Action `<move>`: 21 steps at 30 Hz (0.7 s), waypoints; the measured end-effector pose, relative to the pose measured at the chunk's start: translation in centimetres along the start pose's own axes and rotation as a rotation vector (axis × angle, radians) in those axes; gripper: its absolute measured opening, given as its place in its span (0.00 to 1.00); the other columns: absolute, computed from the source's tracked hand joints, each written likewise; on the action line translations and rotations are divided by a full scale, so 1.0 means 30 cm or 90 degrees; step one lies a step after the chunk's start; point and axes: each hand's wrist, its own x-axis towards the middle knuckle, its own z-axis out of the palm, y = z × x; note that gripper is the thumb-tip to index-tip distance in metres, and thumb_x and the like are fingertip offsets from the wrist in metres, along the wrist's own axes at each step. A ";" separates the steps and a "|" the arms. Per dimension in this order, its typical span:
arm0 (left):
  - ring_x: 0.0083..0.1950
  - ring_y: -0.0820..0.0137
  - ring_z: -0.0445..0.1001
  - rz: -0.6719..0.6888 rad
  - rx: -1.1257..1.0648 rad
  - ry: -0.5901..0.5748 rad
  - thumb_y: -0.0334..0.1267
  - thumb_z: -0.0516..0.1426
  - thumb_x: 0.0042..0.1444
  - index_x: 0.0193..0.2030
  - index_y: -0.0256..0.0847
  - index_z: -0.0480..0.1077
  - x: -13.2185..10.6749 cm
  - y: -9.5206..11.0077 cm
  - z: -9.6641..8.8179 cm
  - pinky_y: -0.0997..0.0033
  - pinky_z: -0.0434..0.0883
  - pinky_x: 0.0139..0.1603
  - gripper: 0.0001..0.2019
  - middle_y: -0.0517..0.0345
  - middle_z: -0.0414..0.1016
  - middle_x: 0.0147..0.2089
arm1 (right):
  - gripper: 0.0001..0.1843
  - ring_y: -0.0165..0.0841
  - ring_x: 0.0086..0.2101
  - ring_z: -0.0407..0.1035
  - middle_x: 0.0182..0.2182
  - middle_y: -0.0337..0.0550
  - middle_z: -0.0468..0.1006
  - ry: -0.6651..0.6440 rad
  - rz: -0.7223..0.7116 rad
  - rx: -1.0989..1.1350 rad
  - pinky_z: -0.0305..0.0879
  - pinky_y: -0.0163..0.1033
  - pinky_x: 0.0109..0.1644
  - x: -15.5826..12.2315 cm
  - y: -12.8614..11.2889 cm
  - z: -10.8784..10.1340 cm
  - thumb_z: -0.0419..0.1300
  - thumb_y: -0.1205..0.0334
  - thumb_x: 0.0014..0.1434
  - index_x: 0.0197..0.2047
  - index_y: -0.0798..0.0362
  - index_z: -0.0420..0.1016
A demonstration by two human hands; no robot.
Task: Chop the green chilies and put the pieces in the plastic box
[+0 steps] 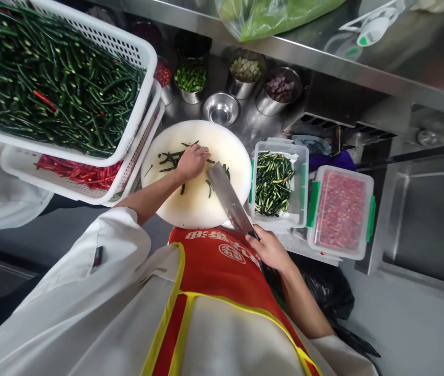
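Note:
My left hand (191, 162) rests curled on a small bunch of green chillies (169, 158) lying on the round white cutting board (198, 203). Its fingers press the chillies down near the board's middle. My right hand (271, 249) is closed round the handle of a cleaver (228, 197), whose broad blade slants across the board with its tip just right of my left fingers. A few loose chilli pieces (208, 188) lie beside the blade.
A white basket of green chillies (49, 78) sits stacked over a basket of red chillies (79, 175) at left. Right of the board stand a tub of cut green chillies (273, 183) and a tub of chopped red chilli (341, 209). Steel bowls (221, 108) line the back.

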 end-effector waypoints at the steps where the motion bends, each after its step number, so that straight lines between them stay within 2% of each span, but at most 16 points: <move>1: 0.53 0.54 0.66 0.006 0.012 -0.017 0.27 0.51 0.60 0.42 0.38 0.77 0.022 -0.013 -0.001 0.48 0.63 0.54 0.13 0.44 0.74 0.51 | 0.12 0.35 0.24 0.70 0.23 0.36 0.74 -0.016 -0.018 -0.022 0.64 0.38 0.31 -0.013 0.003 -0.002 0.50 0.50 0.66 0.39 0.48 0.68; 4: 0.52 0.52 0.65 0.003 0.004 -0.040 0.27 0.53 0.59 0.37 0.38 0.77 0.066 -0.027 -0.013 0.48 0.62 0.52 0.10 0.43 0.75 0.47 | 0.12 0.35 0.28 0.72 0.27 0.38 0.77 -0.047 -0.042 -0.031 0.63 0.37 0.33 -0.026 0.008 0.009 0.51 0.52 0.66 0.38 0.48 0.70; 8: 0.49 0.57 0.67 -0.066 -0.059 0.065 0.31 0.54 0.61 0.43 0.38 0.73 0.047 0.015 -0.051 0.53 0.65 0.51 0.08 0.46 0.74 0.46 | 0.12 0.36 0.24 0.71 0.22 0.35 0.74 -0.030 0.012 0.040 0.63 0.37 0.29 0.000 0.022 0.049 0.51 0.50 0.65 0.39 0.48 0.69; 10: 0.48 0.60 0.68 -0.051 -0.094 0.079 0.30 0.54 0.61 0.44 0.38 0.72 0.002 0.050 -0.054 0.59 0.68 0.50 0.08 0.48 0.73 0.46 | 0.12 0.35 0.22 0.70 0.19 0.33 0.71 -0.004 0.035 0.076 0.63 0.37 0.28 0.023 0.028 0.067 0.51 0.49 0.65 0.37 0.48 0.67; 13: 0.46 0.64 0.70 0.028 -0.130 0.004 0.30 0.52 0.63 0.42 0.38 0.71 -0.089 0.099 -0.017 0.65 0.70 0.46 0.07 0.50 0.72 0.45 | 0.12 0.35 0.19 0.69 0.17 0.32 0.69 0.024 0.052 0.100 0.63 0.38 0.27 0.057 0.023 0.082 0.51 0.48 0.65 0.34 0.47 0.63; 16: 0.47 0.64 0.72 0.095 -0.155 -0.071 0.38 0.53 0.66 0.42 0.38 0.72 -0.164 0.123 0.036 0.66 0.71 0.46 0.08 0.49 0.73 0.45 | 0.13 0.36 0.19 0.69 0.16 0.32 0.68 0.033 0.055 0.085 0.62 0.38 0.27 0.080 0.002 0.084 0.51 0.48 0.65 0.34 0.46 0.61; 19: 0.50 0.63 0.72 0.126 -0.194 -0.093 0.44 0.53 0.68 0.46 0.39 0.73 -0.204 0.117 0.060 0.65 0.71 0.51 0.12 0.48 0.73 0.49 | 0.12 0.36 0.19 0.69 0.17 0.32 0.69 0.031 0.051 0.073 0.63 0.38 0.27 0.089 -0.014 0.079 0.51 0.48 0.65 0.36 0.46 0.63; 21: 0.52 0.64 0.72 0.131 -0.202 -0.100 0.42 0.50 0.69 0.47 0.39 0.73 -0.214 0.108 0.057 0.65 0.71 0.53 0.13 0.48 0.73 0.50 | 0.11 0.37 0.20 0.70 0.18 0.33 0.71 0.035 0.042 0.053 0.63 0.38 0.27 0.091 -0.018 0.074 0.51 0.48 0.65 0.38 0.46 0.65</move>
